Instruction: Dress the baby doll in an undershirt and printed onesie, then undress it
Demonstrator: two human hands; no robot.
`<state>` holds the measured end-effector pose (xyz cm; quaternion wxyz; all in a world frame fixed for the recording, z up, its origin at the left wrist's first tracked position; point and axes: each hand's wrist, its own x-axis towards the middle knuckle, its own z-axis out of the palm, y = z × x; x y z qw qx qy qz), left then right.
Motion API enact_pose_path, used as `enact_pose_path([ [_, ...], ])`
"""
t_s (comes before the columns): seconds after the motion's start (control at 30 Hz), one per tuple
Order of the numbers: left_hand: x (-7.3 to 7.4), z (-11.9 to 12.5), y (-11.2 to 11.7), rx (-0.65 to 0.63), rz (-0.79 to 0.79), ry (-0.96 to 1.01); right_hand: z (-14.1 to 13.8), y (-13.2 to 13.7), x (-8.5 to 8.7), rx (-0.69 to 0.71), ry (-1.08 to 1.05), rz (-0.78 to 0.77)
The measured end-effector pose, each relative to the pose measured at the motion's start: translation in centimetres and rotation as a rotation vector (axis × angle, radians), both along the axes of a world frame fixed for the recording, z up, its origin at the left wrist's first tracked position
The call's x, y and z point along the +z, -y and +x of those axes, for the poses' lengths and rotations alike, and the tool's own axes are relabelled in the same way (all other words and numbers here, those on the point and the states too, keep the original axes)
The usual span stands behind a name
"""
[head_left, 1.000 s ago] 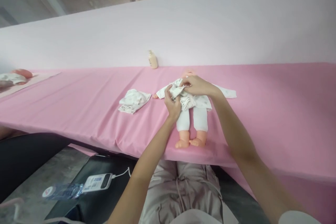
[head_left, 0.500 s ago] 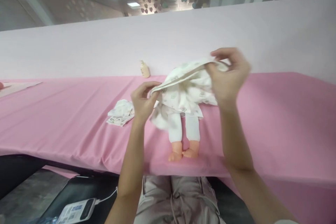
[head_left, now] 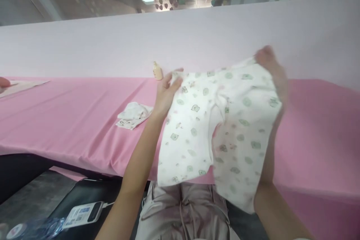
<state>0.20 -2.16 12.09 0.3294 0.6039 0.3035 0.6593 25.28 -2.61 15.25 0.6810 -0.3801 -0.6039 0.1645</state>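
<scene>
A pair of white baby trousers, printed with green and grey motifs, hangs spread out by its waistband with both legs downward. My left hand pinches the left end of the waistband between thumb and fingers. At the other end, my right hand, blurred, grips the upper right corner. The doll seen earlier on the bed is now hidden behind the trousers. Left of my left forearm lies a crumpled white printed cloth.
Pink sheeting covers the bed, which meets a pale wall. A cream pump bottle stands by that wall. Below left, a white device with a cable rests on a black chair, near a clear plastic bottle.
Both hands have moved apart and the trousers have swung from a bunched, folded state to hanging open toward me. They now cover the doll's legs, which showed before.
</scene>
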Motion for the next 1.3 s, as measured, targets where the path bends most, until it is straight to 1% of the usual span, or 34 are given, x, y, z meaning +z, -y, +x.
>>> enact_pose_path([
  [0.03,-2.0,0.1,-1.3,0.015,-0.03,-0.048,-0.1,-1.5,-0.3,-0.019,-0.067,-0.047],
  [0.07,-4.0,0.1,-2.6,0.052,-0.043,-0.074,-0.2,-2.8,-0.7,-0.047,-0.066,-0.119],
  [0.1,-5.9,0.0,-3.7,0.091,-0.077,-0.111,-0.3,-3.9,-1.1,-0.083,-0.021,-0.215],
  [0.17,-9.2,-0.3,-5.2,0.174,-0.174,-0.23,-0.6,-5.4,-2.0,-0.171,0.177,-0.374],
  [0.2,-10.4,-0.5,-5.7,0.186,-0.196,-0.302,-0.8,-5.7,-2.5,-0.206,0.284,-0.422],
  [0.23,-11.3,-0.7,-5.9,0.205,-0.193,-0.362,-1.1,-5.8,-2.8,-0.216,0.381,-0.444],
  [0.27,-11.9,-0.8,-5.9,0.218,-0.176,-0.414,-1.5,-5.7,-3.1,-0.189,0.466,-0.449],
  [0.3,-12.3,-1.0,-5.9,0.231,-0.147,-0.454,-2.1,-5.4,-3.3,-0.125,0.539,-0.444],
  [0.4,-12.5,-1.1,-5.5,0.287,-0.064,-0.529,-4.8,-4.6,-3.8,0.164,0.754,-0.428],
  [0.43,-12.4,-1.1,-5.3,0.302,-0.044,-0.542,-6.0,-4.5,-4.0,0.232,0.841,-0.429],
  [0.47,-12.4,-1.1,-5.2,0.311,-0.026,-0.547,-7.1,-4.4,-4.3,0.269,0.926,-0.429],
  [0.53,-12.3,-1.0,-5.2,0.31,-0.004,-0.516,-9.0,-4.5,-5.2,0.264,1.061,-0.415],
  [0.6,-12.2,-1.0,-5.1,0.25,-0.042,-0.422,-10.2,-4.9,-6.1,0.215,1.126,-0.376],
  [0.67,-12.1,-1.0,-5.1,0.11,-0.15,-0.267,-10.5,-5.2,-6.7,0.177,1.144,-0.336],
  [0.77,-11.8,-1.1,-5.2,-0.146,-0.319,0.06,-10.2,-5.4,-6.8,0.175,1.132,-0.324],
  [0.8,-11.7,-1.1,-5.2,-0.207,-0.353,0.162,-10.1,-5.4,-6.7,0.191,1.113,-0.326],
  [0.87,-11.5,-1.2,-5.1,-0.277,-0.39,0.303,-10.0,-5.3,-6.2,0.239,1.049,-0.315],
  [0.93,-11.4,-1.3,-5.0,-0.315,-0.396,0.331,-10.2,-5.2,-5.7,0.273,0.943,-0.278],
  [0.97,-11.4,-1.4,-4.9,-0.333,-0.393,0.296,-10.3,-5.1,-5.4,0.279,0.883,-0.256],
  [1.07,-11.4,-1.8,-4.5,-0.37,-0.407,0.041,-10.5,-4.9,-5.0,0.266,0.734,-0.206],
  [1.1,-11.4,-2.0,-4.4,-0.379,-0.419,-0.033,-10.4,-4.8,-4.9,0.264,0.729,-0.211],
  [1.13,-11.4,-2.1,-4.3,-0.394,-0.429,-0.065,-10.3,-4.7,-4.8,0.271,0.755,-0.239],
  [1.17,-11.5,-2.2,-4.3,-0.419,-0.435,-0.049,-10.2,-4.6,-4.8,0.293,0.811,-0.292],
  [1.2,-11.5,-2.2,-4.4,-0.451,-0.437,0.009,-10.0,-4.5,-4.8,0.327,0.886,-0.364],
  [1.27,-11.5,-2.1,-4.5,-0.504,-0.439,0.173,-9.7,-4.3,-4.9,0.399,1.033,-0.498],
  [1.3,-11.6,-2.0,-4.7,-0.513,-0.445,0.248,-9.7,-4.2,-4.9,0.414,1.074,-0.528],
])
